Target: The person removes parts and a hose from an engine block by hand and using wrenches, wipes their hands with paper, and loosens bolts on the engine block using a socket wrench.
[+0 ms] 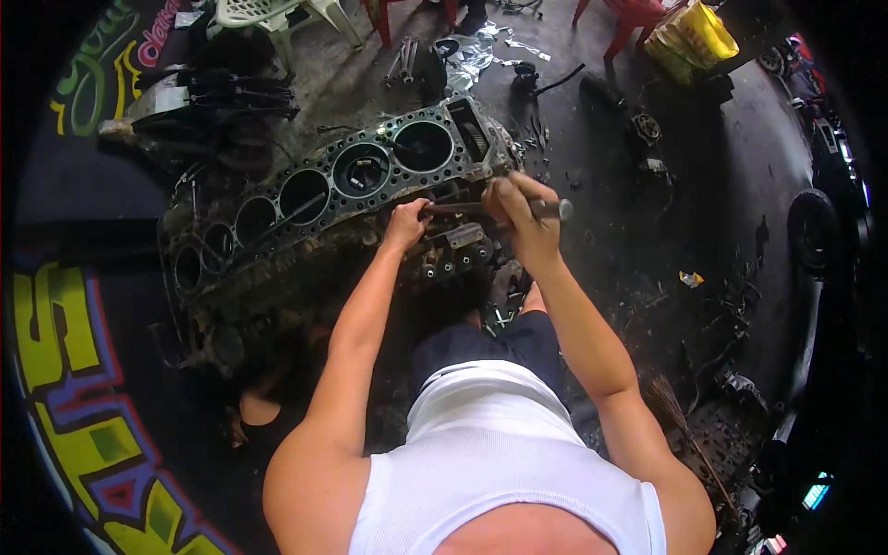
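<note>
A large grimy engine block (330, 184) lies before me, with a row of several round cylinder bores along its upper face. Between my hands, over the block's near right side, runs a dark metal bar (453, 208). My left hand (405, 225) is closed around the bar's left part. Farther right, my right hand (525, 217) grips it with curled fingers, and a round metal end (565, 210) sticks out past that hand. Just under the bar sits a metal part with several round fittings (450, 266). My fingers hide where the bar's left end meets the block.
Wrenches (403, 60) and crumpled foil (469, 57) lie on the floor beyond the block. A white plastic chair (277, 14) and a yellow bag (696, 39) stand farther back. At right are a broom (680, 416) and a black tire (814, 233). Someone's bare limb (259, 409) shows lower left.
</note>
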Action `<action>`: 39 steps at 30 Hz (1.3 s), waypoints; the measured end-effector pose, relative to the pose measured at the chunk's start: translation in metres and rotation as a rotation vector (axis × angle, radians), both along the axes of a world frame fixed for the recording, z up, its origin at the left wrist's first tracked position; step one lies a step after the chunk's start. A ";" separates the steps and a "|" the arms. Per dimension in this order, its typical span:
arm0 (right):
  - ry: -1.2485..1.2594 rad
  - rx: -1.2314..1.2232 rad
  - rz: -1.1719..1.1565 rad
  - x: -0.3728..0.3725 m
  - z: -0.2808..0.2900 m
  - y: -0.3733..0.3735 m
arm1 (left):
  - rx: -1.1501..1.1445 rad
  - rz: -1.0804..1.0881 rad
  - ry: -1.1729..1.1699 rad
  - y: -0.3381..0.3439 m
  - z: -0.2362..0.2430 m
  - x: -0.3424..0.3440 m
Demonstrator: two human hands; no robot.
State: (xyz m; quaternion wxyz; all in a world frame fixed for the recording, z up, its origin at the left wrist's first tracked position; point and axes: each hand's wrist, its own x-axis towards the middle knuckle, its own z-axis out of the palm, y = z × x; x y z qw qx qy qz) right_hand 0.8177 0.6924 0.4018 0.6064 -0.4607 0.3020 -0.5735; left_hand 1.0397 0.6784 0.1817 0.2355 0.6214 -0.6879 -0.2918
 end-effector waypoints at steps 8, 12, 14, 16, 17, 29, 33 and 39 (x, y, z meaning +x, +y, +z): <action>-0.011 0.006 0.020 -0.032 -0.011 0.011 | 0.003 0.051 -0.014 -0.006 -0.003 -0.013; -0.043 -0.032 0.040 -0.046 -0.012 0.015 | -0.102 0.066 0.037 -0.005 -0.009 -0.017; -0.056 -0.059 0.047 -0.054 -0.016 0.022 | -0.195 0.087 0.043 -0.002 -0.012 -0.020; -0.078 -0.111 0.029 -0.060 -0.023 0.032 | -0.224 0.089 0.060 0.001 -0.012 -0.026; -0.096 -0.163 0.015 -0.065 -0.027 0.038 | -0.252 0.095 0.080 0.001 -0.012 -0.030; 0.444 0.276 0.115 -0.146 -0.068 0.149 | -0.091 -0.068 -0.175 -0.013 0.000 -0.030; 0.061 0.583 -0.090 -0.153 -0.086 0.180 | 0.021 -0.220 -0.342 -0.027 0.017 -0.031; 0.185 0.444 -0.103 -0.153 -0.097 0.170 | -0.079 0.160 -0.380 -0.070 -0.010 -0.073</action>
